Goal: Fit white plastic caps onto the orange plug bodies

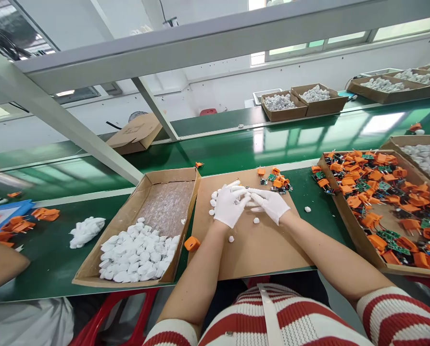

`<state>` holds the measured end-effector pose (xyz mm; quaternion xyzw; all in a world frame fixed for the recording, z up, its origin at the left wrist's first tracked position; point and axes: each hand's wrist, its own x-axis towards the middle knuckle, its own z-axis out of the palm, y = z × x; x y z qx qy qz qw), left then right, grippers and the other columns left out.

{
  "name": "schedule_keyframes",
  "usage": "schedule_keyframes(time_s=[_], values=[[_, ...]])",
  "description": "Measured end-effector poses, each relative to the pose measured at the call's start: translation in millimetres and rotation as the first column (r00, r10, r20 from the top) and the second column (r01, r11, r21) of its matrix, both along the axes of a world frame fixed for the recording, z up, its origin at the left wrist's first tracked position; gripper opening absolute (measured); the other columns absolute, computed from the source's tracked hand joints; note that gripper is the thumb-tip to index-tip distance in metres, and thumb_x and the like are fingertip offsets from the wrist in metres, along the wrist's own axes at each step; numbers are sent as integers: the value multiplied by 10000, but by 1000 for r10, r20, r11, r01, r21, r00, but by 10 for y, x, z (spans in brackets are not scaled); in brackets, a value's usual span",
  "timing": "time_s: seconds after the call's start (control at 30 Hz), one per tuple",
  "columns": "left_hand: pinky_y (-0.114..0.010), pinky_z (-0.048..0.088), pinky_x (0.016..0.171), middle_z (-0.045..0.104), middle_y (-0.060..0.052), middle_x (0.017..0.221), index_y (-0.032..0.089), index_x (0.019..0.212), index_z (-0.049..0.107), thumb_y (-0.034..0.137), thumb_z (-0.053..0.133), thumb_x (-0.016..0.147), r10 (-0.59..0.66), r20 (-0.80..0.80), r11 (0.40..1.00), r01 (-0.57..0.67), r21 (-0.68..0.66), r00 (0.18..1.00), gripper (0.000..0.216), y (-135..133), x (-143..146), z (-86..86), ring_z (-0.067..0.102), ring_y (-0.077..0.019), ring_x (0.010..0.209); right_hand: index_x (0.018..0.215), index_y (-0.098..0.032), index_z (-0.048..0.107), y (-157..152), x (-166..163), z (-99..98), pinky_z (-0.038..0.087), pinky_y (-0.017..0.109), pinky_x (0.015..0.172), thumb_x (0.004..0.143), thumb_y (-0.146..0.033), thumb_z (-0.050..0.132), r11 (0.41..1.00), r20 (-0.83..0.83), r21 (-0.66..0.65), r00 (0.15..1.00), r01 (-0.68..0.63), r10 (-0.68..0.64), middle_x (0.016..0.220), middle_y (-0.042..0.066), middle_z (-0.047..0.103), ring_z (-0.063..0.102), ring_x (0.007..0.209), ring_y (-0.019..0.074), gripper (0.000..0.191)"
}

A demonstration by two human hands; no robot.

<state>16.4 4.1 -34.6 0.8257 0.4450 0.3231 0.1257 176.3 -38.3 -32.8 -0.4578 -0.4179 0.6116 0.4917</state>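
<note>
In white gloves, my left hand (pixel 231 205) and my right hand (pixel 271 205) meet over a brown cardboard sheet (pixel 233 262). Their fingertips are drawn together at one spot, closed on something small that the gloves hide. Small white lumps (pixel 214 196) lie just left of my left hand. Nearer to me, two single lumps, a white lump (pixel 256 220) and another white lump (pixel 231 239), rest on the sheet. Beyond my right hand sits a small group of orange plug housings (pixel 280 182) with green circuit boards.
A cardboard tray (pixel 191 202) holding white lumps stands at left, beside an orange housing (pixel 192 244). At right, another tray (pixel 339 211) is full of orange plugs with boards. A crumpled white glove (pixel 87 231) and another person's arm (pixel 2 266) are far left. A metal frame (pixel 208 48) crosses above.
</note>
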Motion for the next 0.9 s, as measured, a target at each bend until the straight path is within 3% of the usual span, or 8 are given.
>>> schedule_keyframes(time_s=[0.1, 0.23, 0.4, 0.53, 0.6, 0.67, 0.8, 0.9], values=[[-423, 389, 1098, 638, -13, 1265, 307, 1037, 727, 299, 608, 856, -27, -8, 1000, 27, -11, 1000, 217, -41, 11, 15, 486, -243, 1298, 1107, -195, 727, 11, 36, 30, 600, 351, 874, 797, -385, 725, 1000, -58, 21, 998, 11, -10, 1136, 77, 709, 699, 960, 202, 363], [-442, 377, 1090, 514, -35, 1437, 279, 1249, 622, 306, 655, 797, 49, -128, 995, -59, -82, 991, 454, 11, -55, 4, 422, -281, 1348, 1147, -185, 697, 79, 131, 45, 602, 301, 822, 780, -293, 735, 963, -75, 30, 961, 268, -265, 1081, 77, 715, 699, 879, 161, 385], [-524, 265, 1085, 707, -82, 885, 263, 865, 730, 228, 550, 820, 180, -365, 976, -213, -51, 913, 189, 120, -112, 5, 527, -312, 1199, 1081, -173, 707, 112, 158, 18, 584, 237, 708, 836, -272, 668, 957, -47, 1, 956, 291, -291, 1041, 63, 699, 650, 721, 92, 268], [-491, 304, 1034, 681, -118, 854, 247, 847, 753, 235, 455, 860, 318, -382, 939, -344, -2, 868, 299, 133, -123, 6, 597, -294, 1058, 1044, -167, 670, 106, 94, 50, 578, 250, 838, 819, -239, 709, 957, -100, -50, 952, 285, -288, 1026, 60, 694, 688, 865, 126, 240], [-491, 303, 1037, 697, -111, 893, 247, 849, 739, 231, 464, 853, 294, -374, 945, -327, -25, 879, 275, 124, -116, 4, 567, -299, 1139, 1001, -171, 648, 108, 90, 77, 588, 240, 801, 808, -234, 730, 959, -96, -61, 955, 276, -281, 947, 43, 693, 698, 825, 124, 219], [-503, 278, 1072, 712, -88, 1030, 250, 927, 719, 237, 486, 848, 250, -351, 959, -280, -37, 902, 245, 118, -82, 6, 499, -297, 1252, 935, -164, 629, 107, 113, 101, 589, 217, 626, 833, -305, 716, 963, -86, -74, 960, 259, -265, 816, 27, 683, 678, 650, 108, 195], [-541, 191, 1150, 536, -61, 1423, 253, 1229, 616, 267, 546, 830, 104, -397, 994, -109, 9, 912, 406, 163, 84, 42, 302, -300, 1422, 825, -153, 610, 84, 190, 139, 301, 168, 268, 859, -559, 625, 975, -27, -123, 982, 184, -189, 547, -16, 606, 408, 294, 48, 407], [-567, 119, 1177, 499, -73, 1457, 241, 1112, 676, 252, 601, 790, 20, -467, 998, -47, -46, 884, 331, 256, 224, 88, 201, -318, 1467, 738, -159, 588, 76, 228, 177, 171, 168, 240, 864, -655, 544, 969, -46, -219, 991, 112, -125, 425, -46, 515, 273, 242, 32, 513]])
